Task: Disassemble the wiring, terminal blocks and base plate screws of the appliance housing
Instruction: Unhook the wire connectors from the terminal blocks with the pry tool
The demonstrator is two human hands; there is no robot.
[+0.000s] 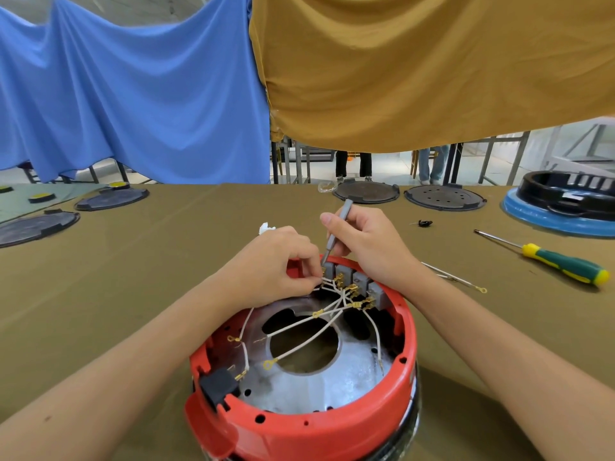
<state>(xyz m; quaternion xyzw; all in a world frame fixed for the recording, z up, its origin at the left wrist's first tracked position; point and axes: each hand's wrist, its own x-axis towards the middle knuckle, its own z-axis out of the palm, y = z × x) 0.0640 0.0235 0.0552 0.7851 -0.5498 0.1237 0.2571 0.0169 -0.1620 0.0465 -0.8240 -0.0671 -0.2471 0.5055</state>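
Working at: the far rim of the red housing (332, 427), which sat upturned on the olive table cover (133, 277), near edge closest to me.
Right hand (369, 244): I had it curled round a slim grey screwdriver (336, 232), thumb and forefinger up the shaft; its tip met the leftmost of the grey terminal blocks (352, 282).
Left hand (276, 261): fingers bent in, pinching a white wire (327, 284) just beside that same block.
Terminal blocks: four grey ones in a row along the far inner wall, brass lugs at their fronts.
Wiring: white leads (299, 327) fanned from the blocks across the metal base plate (299, 387); several ring lugs lay loose over its round centre hole.
Black connector (218, 385): seated in the near-left wall.
Table, right: a green-and-yellow screwdriver (562, 264) well apart from the housing; loose wires (456, 277) between the two; a small black part (425, 223) farther back.
Table, far edge: dark round plates (366, 191); a black and blue housing (565, 204) at far right.
Behind: blue cloth (133, 94) and mustard cloth (416, 71) hanging.
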